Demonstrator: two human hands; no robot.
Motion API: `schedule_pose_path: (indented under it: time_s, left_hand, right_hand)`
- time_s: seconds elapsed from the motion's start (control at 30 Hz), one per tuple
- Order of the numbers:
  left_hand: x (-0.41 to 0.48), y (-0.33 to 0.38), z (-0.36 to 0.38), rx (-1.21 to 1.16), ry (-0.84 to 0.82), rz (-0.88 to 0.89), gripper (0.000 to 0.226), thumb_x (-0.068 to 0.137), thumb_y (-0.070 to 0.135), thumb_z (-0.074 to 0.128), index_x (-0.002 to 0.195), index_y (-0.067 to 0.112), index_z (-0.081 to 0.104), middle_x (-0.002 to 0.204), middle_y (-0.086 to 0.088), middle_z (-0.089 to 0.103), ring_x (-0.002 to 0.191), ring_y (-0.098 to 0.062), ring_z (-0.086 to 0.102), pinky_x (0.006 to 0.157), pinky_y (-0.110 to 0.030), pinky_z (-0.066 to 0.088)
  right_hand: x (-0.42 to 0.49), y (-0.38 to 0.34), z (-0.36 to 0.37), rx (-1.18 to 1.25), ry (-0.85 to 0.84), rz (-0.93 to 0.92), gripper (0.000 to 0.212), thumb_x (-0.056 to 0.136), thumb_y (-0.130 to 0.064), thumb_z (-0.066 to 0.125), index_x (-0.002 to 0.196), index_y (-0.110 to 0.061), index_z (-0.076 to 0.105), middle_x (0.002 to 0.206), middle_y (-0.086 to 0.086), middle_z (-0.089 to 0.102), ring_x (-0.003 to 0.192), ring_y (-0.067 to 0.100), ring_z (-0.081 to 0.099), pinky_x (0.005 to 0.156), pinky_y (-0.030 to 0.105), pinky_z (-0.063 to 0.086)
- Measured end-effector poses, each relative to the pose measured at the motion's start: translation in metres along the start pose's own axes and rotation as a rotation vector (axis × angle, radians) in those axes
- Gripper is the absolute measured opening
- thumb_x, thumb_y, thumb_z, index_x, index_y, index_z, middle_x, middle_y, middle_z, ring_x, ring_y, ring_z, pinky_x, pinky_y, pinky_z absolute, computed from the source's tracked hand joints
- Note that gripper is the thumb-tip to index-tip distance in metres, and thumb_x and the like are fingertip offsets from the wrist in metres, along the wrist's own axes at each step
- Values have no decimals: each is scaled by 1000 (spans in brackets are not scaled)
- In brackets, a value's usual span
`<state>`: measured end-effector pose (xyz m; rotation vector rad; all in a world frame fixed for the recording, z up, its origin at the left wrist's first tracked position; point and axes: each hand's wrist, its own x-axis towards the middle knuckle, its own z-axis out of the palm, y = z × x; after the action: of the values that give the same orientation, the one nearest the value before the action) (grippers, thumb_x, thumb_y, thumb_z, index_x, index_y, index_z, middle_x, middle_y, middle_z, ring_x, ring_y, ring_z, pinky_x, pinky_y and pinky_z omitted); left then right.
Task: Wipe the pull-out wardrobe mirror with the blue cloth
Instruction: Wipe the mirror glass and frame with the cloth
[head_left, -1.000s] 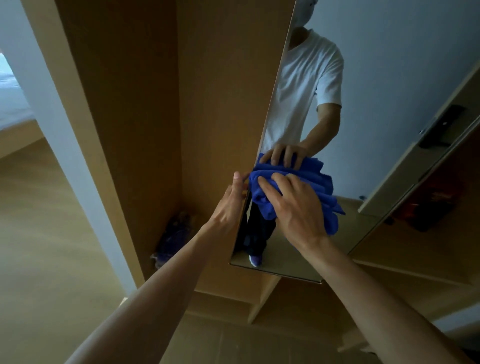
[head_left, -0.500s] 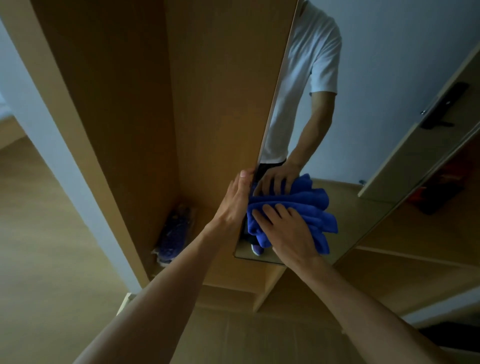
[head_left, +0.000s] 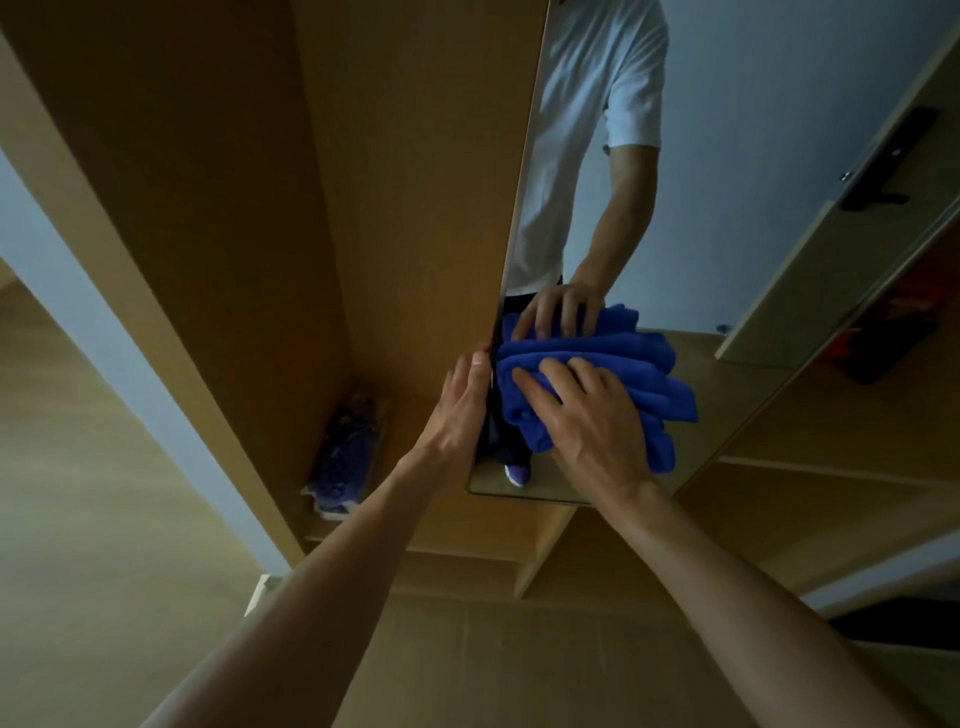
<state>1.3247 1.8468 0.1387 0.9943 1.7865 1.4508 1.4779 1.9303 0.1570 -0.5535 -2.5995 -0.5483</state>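
Blue cloth (head_left: 631, 371), bunched in folds, is pressed against the lower part of the pull-out mirror (head_left: 727, 218), close to its left edge. The right hand (head_left: 587, 421) lies on top of it, fingers spread and nearly straight, pushing it onto the glass. The cloth spills out past the hand to the right. The left hand (head_left: 462, 410), fingers straight and together, rests flat along the mirror's left edge. Left of the mirror, an open wooden wardrobe compartment (head_left: 249, 218) holds one clear-wrapped purple bundle (head_left: 347, 460) on its floor.
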Motion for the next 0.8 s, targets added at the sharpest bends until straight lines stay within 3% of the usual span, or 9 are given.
schedule_pose_path:
  time_s: [0.13,0.23,0.33,0.4,0.47,0.6,0.7,0.8]
  left_hand:
    - [1,-12,5,1,62,8,45,106,61,21,144,43,39,130,21,48,124,-4,46,107,-31,36]
    - [2,-18,10,-9,80,10,47,107,56,32,150,39,34,134,19,42,122,-1,42,90,-14,34]
    - [-1,-23,15,-31,66,24,57,96,55,55,146,42,33,134,18,43,132,-7,41,103,-26,42]
    - [-3,-25,18,-72,53,7,66,87,55,61,145,36,35,139,9,44,137,-16,44,111,-42,45]
    - [-5,-25,20,-91,53,-7,74,86,56,61,150,33,33,147,1,42,138,-17,45,114,-48,43]
    - [-10,-23,25,-56,89,-49,81,86,69,46,157,38,23,148,11,33,133,-7,36,118,-42,33]
    - [-11,-22,28,-42,96,-56,83,85,69,45,159,37,21,154,4,33,135,-10,36,109,-36,32]
    - [-11,-24,32,-29,113,-58,85,85,69,46,160,36,19,158,2,31,142,-15,32,113,-39,32]
  right_hand:
    - [-10,-5,23,19,-1,34,59,86,-19,70,141,-19,50,125,9,56,110,32,53,90,45,47]
    - [-22,-5,34,8,-92,-21,57,89,-25,69,142,-21,49,123,6,58,108,30,54,89,42,47]
    - [-30,0,36,33,-99,-35,53,91,-25,63,142,-22,50,123,5,58,108,28,54,90,41,48]
    - [-27,4,31,76,-38,-10,52,90,-21,65,140,-21,52,123,7,57,105,28,54,87,41,48]
    - [-21,12,22,115,36,28,55,85,-16,70,138,-19,54,123,8,56,101,28,54,82,41,48]
    - [-10,33,2,120,161,62,59,76,-11,75,132,-19,58,119,8,58,97,28,52,78,41,46]
    - [-11,46,-5,118,228,96,56,79,-13,73,133,-20,58,120,8,57,99,28,52,79,41,46]
    - [-14,50,-2,115,236,120,55,82,-14,71,135,-21,57,122,7,57,102,28,52,83,41,46]
